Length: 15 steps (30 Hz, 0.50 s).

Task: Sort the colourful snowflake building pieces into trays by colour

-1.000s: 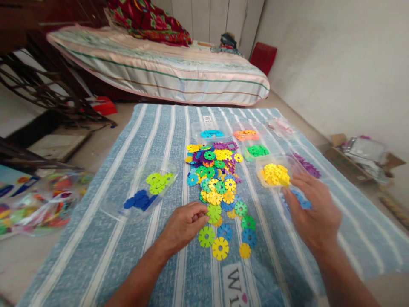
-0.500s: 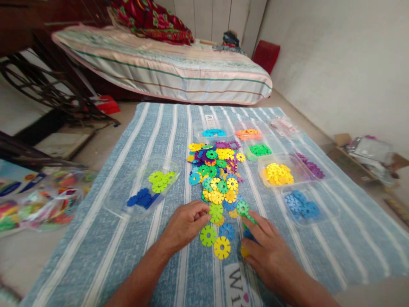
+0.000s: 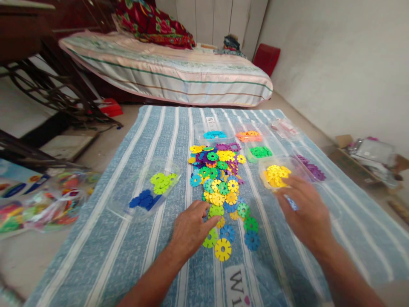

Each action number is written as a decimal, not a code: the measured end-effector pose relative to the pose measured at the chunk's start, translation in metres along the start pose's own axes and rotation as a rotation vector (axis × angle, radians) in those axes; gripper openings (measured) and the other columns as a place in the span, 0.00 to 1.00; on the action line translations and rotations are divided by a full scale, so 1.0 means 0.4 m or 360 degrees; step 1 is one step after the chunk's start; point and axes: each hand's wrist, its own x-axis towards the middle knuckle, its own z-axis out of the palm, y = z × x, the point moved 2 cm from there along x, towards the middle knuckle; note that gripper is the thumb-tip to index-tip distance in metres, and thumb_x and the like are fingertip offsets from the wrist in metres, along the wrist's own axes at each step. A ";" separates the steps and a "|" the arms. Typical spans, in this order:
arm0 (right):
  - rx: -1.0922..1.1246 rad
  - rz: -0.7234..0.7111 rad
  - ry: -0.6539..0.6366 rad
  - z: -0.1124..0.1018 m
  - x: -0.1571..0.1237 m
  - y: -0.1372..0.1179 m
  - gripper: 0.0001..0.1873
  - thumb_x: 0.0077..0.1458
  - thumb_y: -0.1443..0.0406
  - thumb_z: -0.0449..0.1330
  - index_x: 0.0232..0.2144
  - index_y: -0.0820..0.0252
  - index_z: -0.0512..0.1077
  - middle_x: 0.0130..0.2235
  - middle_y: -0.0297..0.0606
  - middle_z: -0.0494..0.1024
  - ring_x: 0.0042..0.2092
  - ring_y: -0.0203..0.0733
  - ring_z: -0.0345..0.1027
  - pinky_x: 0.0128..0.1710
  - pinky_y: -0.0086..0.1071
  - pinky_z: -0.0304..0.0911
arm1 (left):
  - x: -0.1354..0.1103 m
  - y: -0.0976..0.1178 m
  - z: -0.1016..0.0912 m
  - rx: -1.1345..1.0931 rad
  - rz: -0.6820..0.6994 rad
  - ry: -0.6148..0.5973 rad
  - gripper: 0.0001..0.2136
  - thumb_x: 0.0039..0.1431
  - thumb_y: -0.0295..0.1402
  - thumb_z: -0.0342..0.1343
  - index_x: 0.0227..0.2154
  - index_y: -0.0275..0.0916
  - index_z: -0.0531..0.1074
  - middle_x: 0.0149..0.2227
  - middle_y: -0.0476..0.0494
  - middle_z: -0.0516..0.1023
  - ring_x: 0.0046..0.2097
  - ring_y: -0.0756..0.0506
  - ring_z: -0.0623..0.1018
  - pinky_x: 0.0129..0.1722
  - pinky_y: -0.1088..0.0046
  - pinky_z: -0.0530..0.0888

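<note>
My left hand [image 3: 193,226] rests at the left side of a loose pile of notched plastic flower discs [image 3: 220,170], thumb and fingers apart, holding nothing. Its fingers are by a lime green disc [image 3: 216,210], and another lime disc [image 3: 210,238] lies below the thumb. My right hand [image 3: 303,209], blurred, reaches over the clear box of yellow discs [image 3: 276,175]. Its fingertips are pinched together at a yellow disc by the pile there; they partly hide it. Nearer me lie a yellow disc [image 3: 223,250], blue discs [image 3: 252,240] and a green disc [image 3: 251,224].
A clear box of lime and dark blue discs [image 3: 143,198] stands left. Boxes with light blue [image 3: 214,134], orange [image 3: 249,136], green [image 3: 261,152] and purple pieces [image 3: 310,167] stand beyond and right. A striped cloth [image 3: 128,264] covers the table; a bed [image 3: 179,76] is behind.
My right hand has moved right and away from me, from the near discs to the yellow box. The yellow disc once under it is gone from that spot. My left hand has opened.
</note>
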 end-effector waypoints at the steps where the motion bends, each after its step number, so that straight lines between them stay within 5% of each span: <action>1: -0.0099 0.0044 0.0125 -0.008 0.016 0.020 0.05 0.56 0.68 0.60 0.37 0.61 0.73 0.43 0.45 0.76 0.51 0.50 0.68 0.53 0.50 0.64 | 0.000 0.007 0.001 0.0060 -0.0025 -0.0017 0.11 0.54 0.42 0.55 0.34 0.38 0.71 0.34 0.47 0.71 0.35 0.46 0.73 0.34 0.71 0.65; 4: -0.0123 0.0086 0.0180 -0.001 0.028 0.024 0.09 0.55 0.67 0.60 0.40 0.61 0.72 0.42 0.45 0.77 0.48 0.49 0.70 0.52 0.50 0.66 | 0.000 0.020 0.004 0.0158 -0.0085 -0.0052 0.11 0.55 0.42 0.54 0.35 0.39 0.70 0.36 0.46 0.72 0.36 0.45 0.73 0.34 0.71 0.65; 9: 0.0335 0.0020 -0.0121 0.071 -0.043 -0.094 0.06 0.58 0.69 0.57 0.39 0.59 0.72 0.43 0.43 0.76 0.50 0.46 0.69 0.50 0.46 0.68 | 0.003 0.022 -0.001 0.0093 -0.0165 -0.0051 0.08 0.51 0.37 0.58 0.31 0.40 0.68 0.33 0.49 0.71 0.35 0.47 0.72 0.34 0.72 0.63; 15: 0.0555 0.0019 -0.0169 0.107 -0.105 -0.183 0.07 0.58 0.70 0.56 0.39 0.60 0.73 0.42 0.43 0.77 0.51 0.47 0.69 0.49 0.45 0.69 | 0.004 -0.002 -0.005 -0.0311 -0.0235 0.0016 0.06 0.45 0.32 0.59 0.23 0.39 0.66 0.25 0.53 0.68 0.29 0.50 0.69 0.29 0.75 0.61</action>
